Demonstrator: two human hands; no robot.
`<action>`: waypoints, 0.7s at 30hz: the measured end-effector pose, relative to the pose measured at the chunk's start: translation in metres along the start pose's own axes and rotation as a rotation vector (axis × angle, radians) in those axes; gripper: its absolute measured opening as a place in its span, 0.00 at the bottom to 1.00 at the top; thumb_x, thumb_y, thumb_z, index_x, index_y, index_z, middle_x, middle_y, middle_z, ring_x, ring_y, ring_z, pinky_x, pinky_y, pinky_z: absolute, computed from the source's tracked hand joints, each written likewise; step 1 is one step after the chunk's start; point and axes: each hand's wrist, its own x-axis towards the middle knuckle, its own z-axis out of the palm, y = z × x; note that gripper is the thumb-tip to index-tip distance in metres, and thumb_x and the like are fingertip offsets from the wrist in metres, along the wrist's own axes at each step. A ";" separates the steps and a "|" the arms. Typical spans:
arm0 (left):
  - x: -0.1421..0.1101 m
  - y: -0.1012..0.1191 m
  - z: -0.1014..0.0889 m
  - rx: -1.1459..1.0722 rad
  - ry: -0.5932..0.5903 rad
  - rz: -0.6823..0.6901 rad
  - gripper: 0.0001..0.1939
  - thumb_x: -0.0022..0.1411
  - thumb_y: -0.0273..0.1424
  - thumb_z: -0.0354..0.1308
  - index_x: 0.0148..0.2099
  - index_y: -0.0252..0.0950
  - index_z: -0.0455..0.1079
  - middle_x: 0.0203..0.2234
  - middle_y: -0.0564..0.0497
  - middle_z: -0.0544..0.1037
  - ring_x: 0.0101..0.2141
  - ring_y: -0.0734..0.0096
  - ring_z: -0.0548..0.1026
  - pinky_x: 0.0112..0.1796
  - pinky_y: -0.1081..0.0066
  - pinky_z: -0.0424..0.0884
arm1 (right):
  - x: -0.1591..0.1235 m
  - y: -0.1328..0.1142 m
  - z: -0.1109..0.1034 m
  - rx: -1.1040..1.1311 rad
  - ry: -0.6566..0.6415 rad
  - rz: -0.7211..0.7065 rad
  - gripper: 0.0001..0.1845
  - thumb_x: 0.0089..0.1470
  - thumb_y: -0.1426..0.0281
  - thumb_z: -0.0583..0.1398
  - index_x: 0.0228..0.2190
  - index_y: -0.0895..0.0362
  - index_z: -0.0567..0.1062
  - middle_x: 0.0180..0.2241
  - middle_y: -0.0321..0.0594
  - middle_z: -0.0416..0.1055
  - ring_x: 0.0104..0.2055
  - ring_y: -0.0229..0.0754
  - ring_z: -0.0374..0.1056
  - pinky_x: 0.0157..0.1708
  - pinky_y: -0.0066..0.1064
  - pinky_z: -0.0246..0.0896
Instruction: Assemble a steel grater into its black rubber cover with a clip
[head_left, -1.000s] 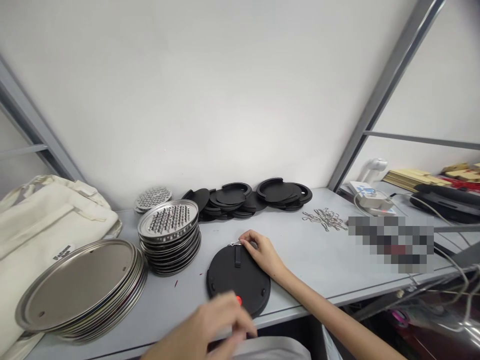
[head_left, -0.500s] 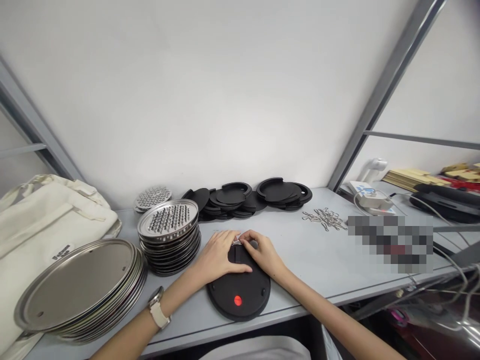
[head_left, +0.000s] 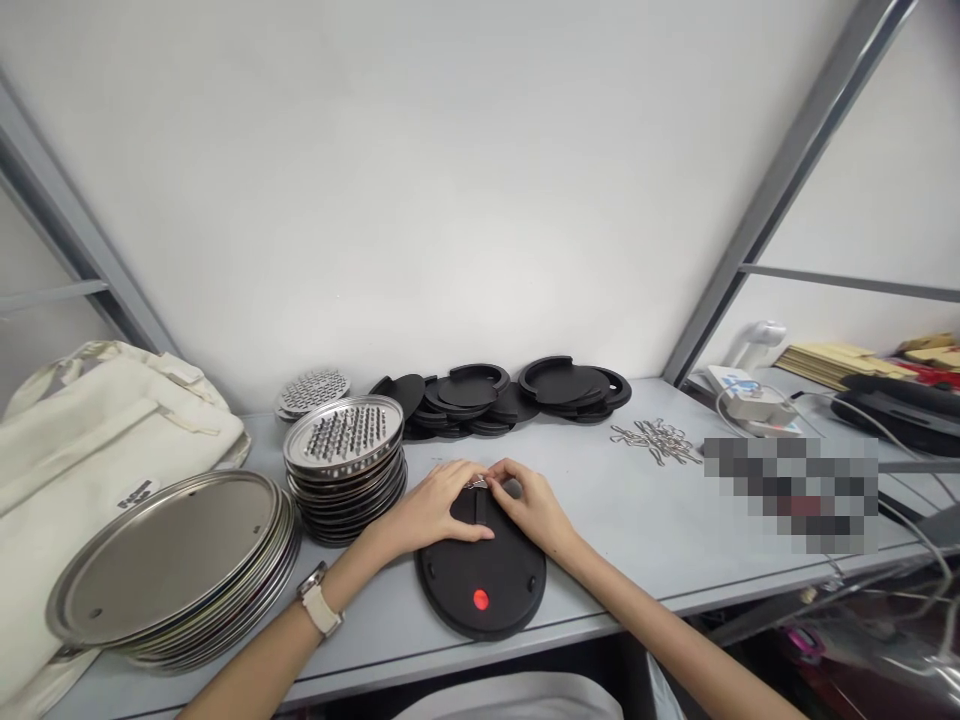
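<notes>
A black round base (head_left: pixel 484 570) with a red dot (head_left: pixel 481 599) lies flat at the table's front edge. At its far rim is a small bent wire clip (head_left: pixel 477 483). My left hand (head_left: pixel 439 508) grips the base's upper left, its thumb stretched across the top and its fingertips at the clip. My right hand (head_left: pixel 529 502) pinches the clip from the other side with thumb and forefinger; the fingers partly hide it. A loose heap of similar wire clips (head_left: pixel 660 440) lies to the right.
Left of my hands stands a stack of round metal grater plates (head_left: pixel 345 437), with a stack of oval metal trays (head_left: pixel 172 560) nearer and a cream bag (head_left: pixel 112 430) behind. Black round parts (head_left: pixel 469 388) are piled by the wall. Cables and a white device (head_left: pixel 750 395) sit at right.
The view has shifted slightly, so everything sits a little further right. Both hands stay at the clip on the base's far rim, with only small finger movement.
</notes>
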 end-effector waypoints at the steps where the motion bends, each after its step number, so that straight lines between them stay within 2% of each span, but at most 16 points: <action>1: 0.000 -0.001 0.000 0.001 0.007 0.001 0.29 0.50 0.41 0.65 0.53 0.41 0.63 0.48 0.47 0.69 0.49 0.59 0.66 0.50 0.62 0.61 | 0.000 0.000 0.000 -0.001 0.000 -0.001 0.07 0.55 0.73 0.54 0.30 0.57 0.72 0.30 0.37 0.73 0.34 0.39 0.68 0.39 0.31 0.62; 14: 0.003 -0.003 0.005 -0.027 0.091 0.017 0.31 0.45 0.34 0.69 0.51 0.40 0.64 0.43 0.50 0.72 0.45 0.62 0.68 0.47 0.66 0.64 | 0.001 -0.001 0.000 -0.006 -0.020 0.015 0.11 0.58 0.70 0.52 0.30 0.57 0.73 0.31 0.39 0.74 0.34 0.41 0.69 0.39 0.32 0.62; 21: 0.001 -0.009 0.007 0.037 0.103 0.010 0.31 0.45 0.37 0.69 0.51 0.40 0.64 0.42 0.51 0.72 0.45 0.62 0.67 0.48 0.65 0.62 | 0.002 0.000 0.000 -0.015 -0.029 0.028 0.11 0.57 0.69 0.53 0.30 0.57 0.75 0.31 0.39 0.75 0.34 0.41 0.69 0.38 0.31 0.62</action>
